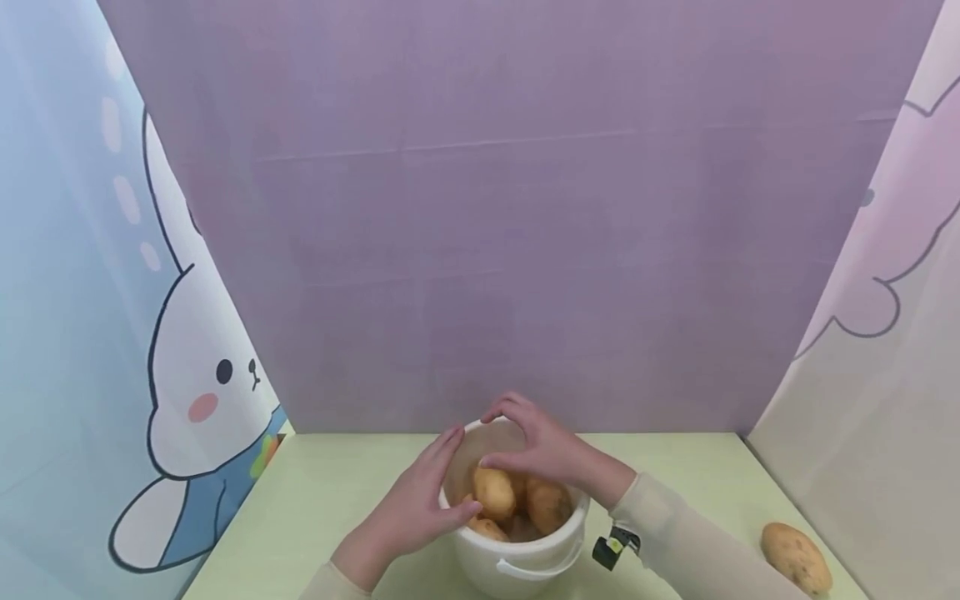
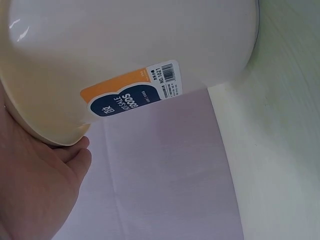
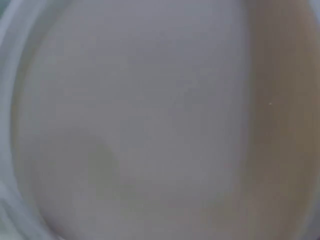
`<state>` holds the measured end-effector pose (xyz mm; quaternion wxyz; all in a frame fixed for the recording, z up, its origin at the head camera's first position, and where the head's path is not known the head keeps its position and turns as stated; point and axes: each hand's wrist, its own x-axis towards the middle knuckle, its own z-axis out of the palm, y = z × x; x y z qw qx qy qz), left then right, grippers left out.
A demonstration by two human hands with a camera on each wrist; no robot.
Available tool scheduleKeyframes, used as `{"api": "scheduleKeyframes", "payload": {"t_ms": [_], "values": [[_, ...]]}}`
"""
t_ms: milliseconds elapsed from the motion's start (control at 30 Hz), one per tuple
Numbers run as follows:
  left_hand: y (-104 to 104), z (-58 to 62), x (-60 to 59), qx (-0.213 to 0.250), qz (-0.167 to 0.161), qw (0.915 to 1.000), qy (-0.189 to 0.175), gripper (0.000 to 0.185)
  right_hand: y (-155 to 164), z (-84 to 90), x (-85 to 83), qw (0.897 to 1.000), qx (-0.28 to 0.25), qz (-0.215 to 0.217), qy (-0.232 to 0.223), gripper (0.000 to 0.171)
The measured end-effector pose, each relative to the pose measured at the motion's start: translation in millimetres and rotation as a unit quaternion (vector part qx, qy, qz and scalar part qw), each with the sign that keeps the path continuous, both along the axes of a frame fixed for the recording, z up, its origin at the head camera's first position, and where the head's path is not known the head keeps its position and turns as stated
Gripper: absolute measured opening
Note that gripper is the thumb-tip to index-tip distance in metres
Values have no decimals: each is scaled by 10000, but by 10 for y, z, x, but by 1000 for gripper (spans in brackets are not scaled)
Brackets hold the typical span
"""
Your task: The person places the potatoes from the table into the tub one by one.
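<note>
Resting against the white bucket's (image 1: pixel 525 558) outer rim, the left hand (image 1: pixel 416 508) keeps its fingers straight. The right hand (image 1: pixel 536 450) hovers over the potatoes (image 1: pixel 495 493) inside, fingers curled loosely, clamped on nothing. Another potato (image 1: pixel 797 557) lies on the counter (image 1: pixel 322 492).

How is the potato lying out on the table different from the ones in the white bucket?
The lone potato lies bare on the green table, far right, with no hand near it. The potatoes in the bucket are piled together, touching. The right hand reaches over that pile, while the left hand rests on the rim of the bucket. All are tan-skinned and oval.
</note>
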<state>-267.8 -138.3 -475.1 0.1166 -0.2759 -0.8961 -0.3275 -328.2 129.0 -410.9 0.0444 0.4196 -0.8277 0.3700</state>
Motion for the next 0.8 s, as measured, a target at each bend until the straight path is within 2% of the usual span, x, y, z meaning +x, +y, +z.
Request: {"api": "scheduleKeyframes", "payload": {"t_ms": [167,333,500,633,800], "values": [[25,-12,12,12,43,10000,-1,103,272,-41,146,9988,-94,-422,211,52],[22,-2,5,73,67,9999,52,102,737,-161,323,9929,-236,-866,783,44],[0,13,-25,70,86,9999,44,103,1291,-324,476,9794,-203,-1399,1444,44],[3,13,-35,71,77,9999,-36,103,1735,-482,568,9678,-251,-1842,1697,48],[16,5,-9,85,19,9999,-66,104,2296,-792,644,9448,175,-2669,1895,56]]}}
